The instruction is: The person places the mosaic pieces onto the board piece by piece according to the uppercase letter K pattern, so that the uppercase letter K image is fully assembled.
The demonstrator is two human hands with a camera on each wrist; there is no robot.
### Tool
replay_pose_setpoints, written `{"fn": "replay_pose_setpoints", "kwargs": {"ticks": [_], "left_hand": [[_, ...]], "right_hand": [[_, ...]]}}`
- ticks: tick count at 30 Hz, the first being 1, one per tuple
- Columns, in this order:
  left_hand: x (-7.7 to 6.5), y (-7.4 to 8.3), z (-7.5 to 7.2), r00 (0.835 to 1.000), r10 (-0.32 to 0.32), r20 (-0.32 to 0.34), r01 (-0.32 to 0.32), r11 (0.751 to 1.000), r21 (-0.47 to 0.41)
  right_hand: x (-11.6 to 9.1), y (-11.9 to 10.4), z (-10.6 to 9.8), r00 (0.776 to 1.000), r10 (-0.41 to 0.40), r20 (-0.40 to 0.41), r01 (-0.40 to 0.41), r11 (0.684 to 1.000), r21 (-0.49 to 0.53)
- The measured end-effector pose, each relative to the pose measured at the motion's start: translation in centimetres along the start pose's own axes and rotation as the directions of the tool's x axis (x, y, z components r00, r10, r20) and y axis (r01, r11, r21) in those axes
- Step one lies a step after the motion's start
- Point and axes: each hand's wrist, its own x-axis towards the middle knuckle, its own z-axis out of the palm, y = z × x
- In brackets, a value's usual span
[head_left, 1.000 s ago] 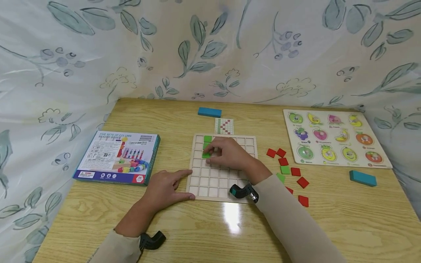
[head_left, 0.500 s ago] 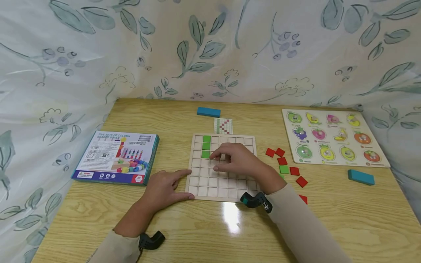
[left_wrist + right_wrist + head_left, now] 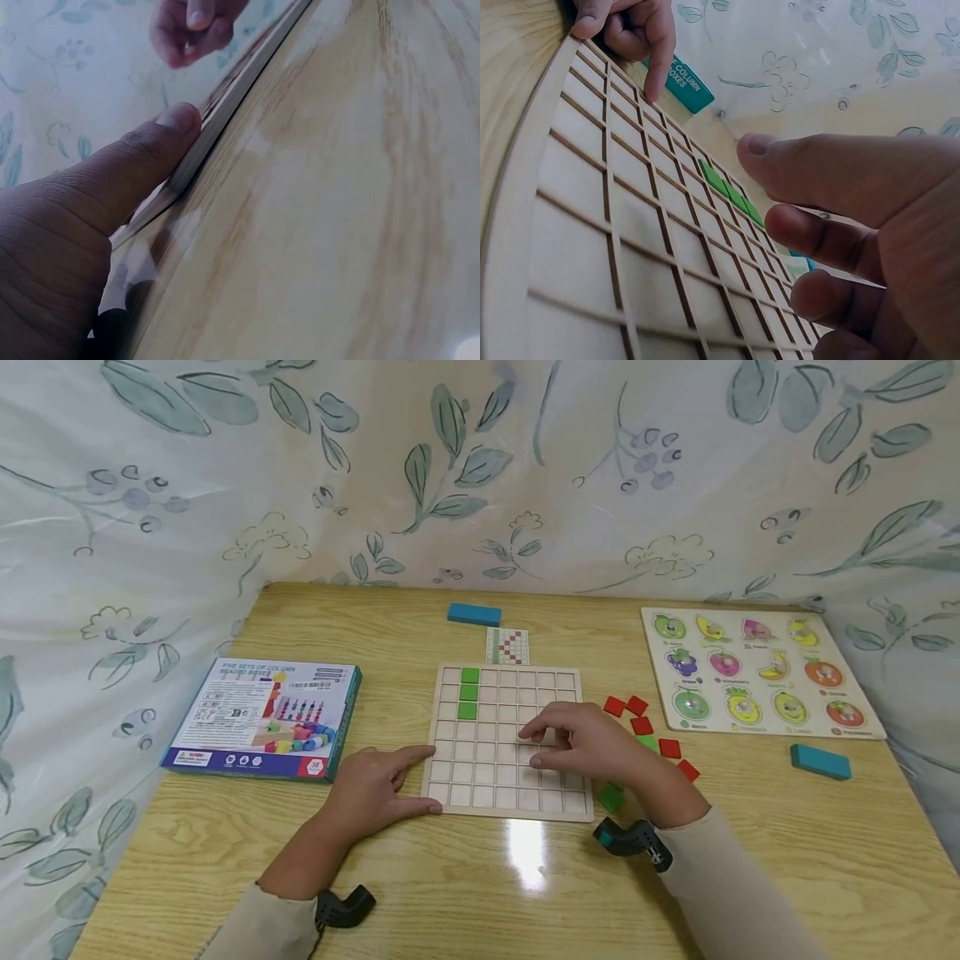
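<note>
A wooden grid board (image 3: 483, 774) lies flat on the table. Three green square tiles (image 3: 468, 693) fill neighbouring cells of its second column from the left. My left hand (image 3: 372, 792) rests beside the board, its index fingertip and thumb tip touching the left edge and near-left corner. Over the right part of the grid is my right hand (image 3: 592, 743), thumb and fingers apart and loosely bent; the right wrist view shows nothing between them. Several red tiles (image 3: 669, 749) and green tiles (image 3: 611, 797) lie loose to the board's right, some partly hidden by the right hand and forearm.
A small pattern card (image 3: 507, 646) lies behind the board, near a blue block (image 3: 474, 615). At left is a boxed toy set (image 3: 262, 718). A fruit puzzle board (image 3: 765, 672) and another blue block (image 3: 821, 762) are at right. A patterned cloth (image 3: 480, 485) hangs behind the table.
My right hand has moved from the green tiles toward the right and nearer to me, off the third tile, which stays in its cell. The left hand has stayed at the board's edge.
</note>
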Motion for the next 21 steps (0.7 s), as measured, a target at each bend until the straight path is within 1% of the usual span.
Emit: {"fn": "replay_pose_setpoints", "kwargs": {"ticks": [3,9,15,21], "left_hand": [[0.0,0.0,0.0,1.000,-0.001,0.005,0.001,1.000,-0.002],[0.1,0.0,0.0,1.000,0.001,0.003,-0.001,1.000,0.007],[0.0,-0.1,0.0,1.000,0.004,-0.002,-0.004,1.000,0.015],[0.0,-0.1,0.1,1.000,0.008,-0.009,-0.008,1.000,0.004]], "right_hand": [[-1.0,0.5,-0.4,1.000,0.009,-0.008,-0.009,1.000,0.000],[-3.5,1.7,-1.3,0.998,0.054,-0.029,-0.054,0.998,0.008],[-6.0,2.9,-2.2,0.993,0.096,-0.075,-0.096,0.995,0.004],[-7.9,4.3,-2.6,0.987,0.093,-0.132,-0.099,0.995,-0.034]]}}
